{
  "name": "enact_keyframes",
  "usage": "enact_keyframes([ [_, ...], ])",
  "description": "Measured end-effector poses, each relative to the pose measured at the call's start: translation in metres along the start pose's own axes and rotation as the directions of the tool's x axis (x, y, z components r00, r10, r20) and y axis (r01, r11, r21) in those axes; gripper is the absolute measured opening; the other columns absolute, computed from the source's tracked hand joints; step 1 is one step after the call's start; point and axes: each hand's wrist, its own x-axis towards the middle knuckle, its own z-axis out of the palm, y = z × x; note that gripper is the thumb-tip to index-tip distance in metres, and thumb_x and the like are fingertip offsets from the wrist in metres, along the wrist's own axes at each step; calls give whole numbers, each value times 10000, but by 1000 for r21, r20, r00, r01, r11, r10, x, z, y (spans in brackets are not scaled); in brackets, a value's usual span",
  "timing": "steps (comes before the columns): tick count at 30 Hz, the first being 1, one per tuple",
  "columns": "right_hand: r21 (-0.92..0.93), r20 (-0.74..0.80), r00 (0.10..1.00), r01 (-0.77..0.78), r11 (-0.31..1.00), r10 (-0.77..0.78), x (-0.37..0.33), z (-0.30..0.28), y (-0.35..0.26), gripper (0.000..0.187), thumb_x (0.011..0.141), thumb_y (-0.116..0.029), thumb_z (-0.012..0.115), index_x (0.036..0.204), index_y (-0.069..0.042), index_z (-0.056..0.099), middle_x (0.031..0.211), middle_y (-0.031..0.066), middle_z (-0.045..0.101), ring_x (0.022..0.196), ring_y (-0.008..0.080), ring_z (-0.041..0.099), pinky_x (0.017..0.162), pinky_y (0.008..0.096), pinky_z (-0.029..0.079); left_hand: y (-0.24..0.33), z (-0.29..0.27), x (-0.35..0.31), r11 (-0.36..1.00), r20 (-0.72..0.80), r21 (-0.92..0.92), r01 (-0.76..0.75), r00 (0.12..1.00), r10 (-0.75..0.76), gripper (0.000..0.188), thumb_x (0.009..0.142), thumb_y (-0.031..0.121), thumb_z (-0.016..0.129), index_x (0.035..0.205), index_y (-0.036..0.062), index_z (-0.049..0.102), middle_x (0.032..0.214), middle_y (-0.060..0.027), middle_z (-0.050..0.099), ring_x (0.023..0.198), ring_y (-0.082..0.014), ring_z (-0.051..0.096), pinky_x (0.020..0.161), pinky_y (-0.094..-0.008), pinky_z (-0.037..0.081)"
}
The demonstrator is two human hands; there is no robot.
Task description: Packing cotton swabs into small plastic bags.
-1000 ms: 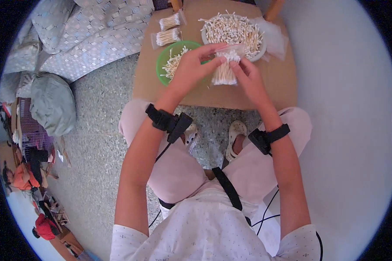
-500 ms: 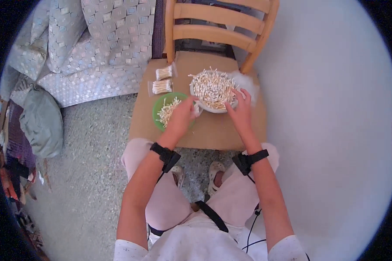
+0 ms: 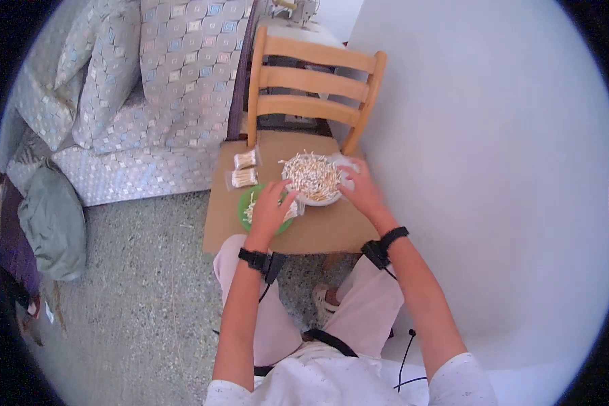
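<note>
A white bowl (image 3: 321, 202) heaped with cotton swabs (image 3: 311, 174) stands on the chair seat. Nearer me on its left is a green bowl (image 3: 244, 222) with more swabs, partly hidden by my left hand (image 3: 269, 211). That hand hovers over the green bowl, thumb and fingers apart. Beside it, at the bowl's right rim, a small clear bag (image 3: 297, 208) with white swab tips shows. My right hand (image 3: 364, 193) is at the white bowl's right side, fingers spread by some pale thin plastic (image 3: 342, 162); the fingertips look close to it.
Two small clear packs of swabs, an upper pack (image 3: 245, 160) and a lower pack (image 3: 243, 178), lie at the seat's left. Brown cardboard (image 3: 230, 233) covers the seat. The wooden chair back (image 3: 311, 80) rises behind. A patterned sofa (image 3: 149, 176) is left, a pale wall (image 3: 494, 169) right.
The view has shifted, so the chair appears lower. My left hand's fingers have spread and moved over the green bowl. My right hand has reached further along the white bowl's right side, to the plastic.
</note>
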Motion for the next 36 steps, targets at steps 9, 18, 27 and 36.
enact_keyframes([
  [9,-514,256,966,117,850,22,28,86,23,246,755,-195,646,998,-226,664,846,59,656,887,227,618,769,399,435,2,7,-10,934,-111,-279,225,958,-264,227,876,106,570,1094,62,617,883,-92,644,782,-167,606,731,-300,479],
  [18,-379,110,976,218,899,-190,27,79,25,112,799,-190,579,827,-128,668,809,82,652,825,257,623,713,425,440,11,-18,-23,874,-103,-394,284,931,-349,251,864,114,614,1109,58,610,878,-22,616,782,-95,564,694,-252,458],
  [27,-98,-134,991,15,995,-28,10,62,19,132,828,-201,575,814,-79,621,896,105,642,798,300,607,691,427,463,36,-1,22,989,-124,-148,18,992,-36,591,833,102,650,1362,98,387,1113,-98,548,886,-194,558,766,-296,465],
  [36,269,27,1000,-6,963,-1,7,70,-3,228,840,-284,605,887,-63,634,901,123,639,767,323,615,707,400,484,3,18,30,991,-125,128,31,992,-15,214,867,193,608,1048,82,639,938,-96,625,770,-235,613,654,-326,475],
])
